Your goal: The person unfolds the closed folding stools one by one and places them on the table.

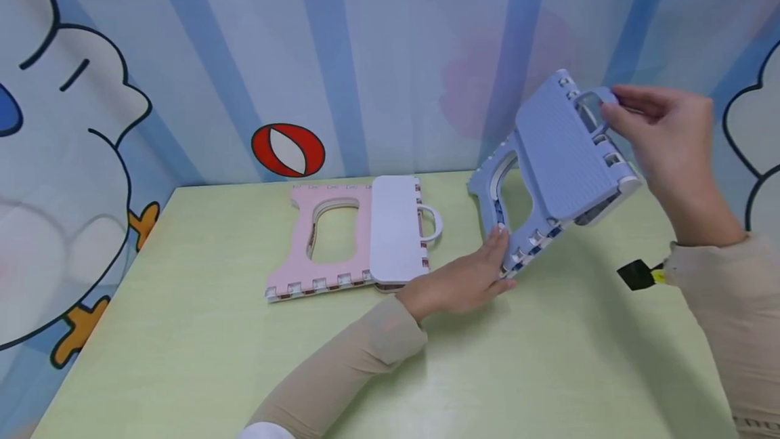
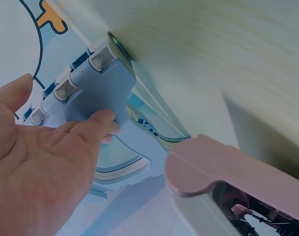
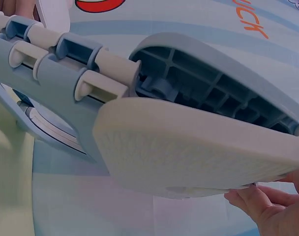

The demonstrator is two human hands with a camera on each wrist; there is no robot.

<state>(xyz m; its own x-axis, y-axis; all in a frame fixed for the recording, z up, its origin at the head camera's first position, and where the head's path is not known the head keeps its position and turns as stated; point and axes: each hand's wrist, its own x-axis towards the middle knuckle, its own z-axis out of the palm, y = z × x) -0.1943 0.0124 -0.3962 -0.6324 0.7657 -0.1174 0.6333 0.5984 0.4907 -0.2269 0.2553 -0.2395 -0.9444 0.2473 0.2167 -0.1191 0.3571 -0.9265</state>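
Two beige sleeves, the left sleeve [image 1: 341, 374] and the right sleeve [image 1: 709, 317], reach in over a pale green table [image 1: 152, 358], a small black tag [image 1: 636, 275] at the right cuff. The left hand [image 1: 460, 283] lies against the lower hinged edge of a blue folding stool [image 1: 563, 154], its fingers laid over the frame beside the cutout; the left wrist view shows the thumb spread well apart from the fingers, clear of the stool. The right hand [image 1: 673, 131], higher up, pinches the stool's blue handle [image 1: 603, 93] between thumb and fingers. The stool, folded flat, tilts at the table's right side, its handle end raised and its leg end low near the back edge (whether it touches the table there, one cannot tell). To its left, well apart, a pink folding stool [image 1: 363, 236] lies flat on the table, its white handle [image 1: 435, 222] turned toward the blue one. Behind, a blue-striped backdrop [image 1: 414, 32] carries a red-and-white ball [image 1: 288, 150], a white cartoon figure [image 1: 61, 222] with orange feet [image 1: 79, 330] and, in the right wrist view, orange lettering [image 3: 249, 18].
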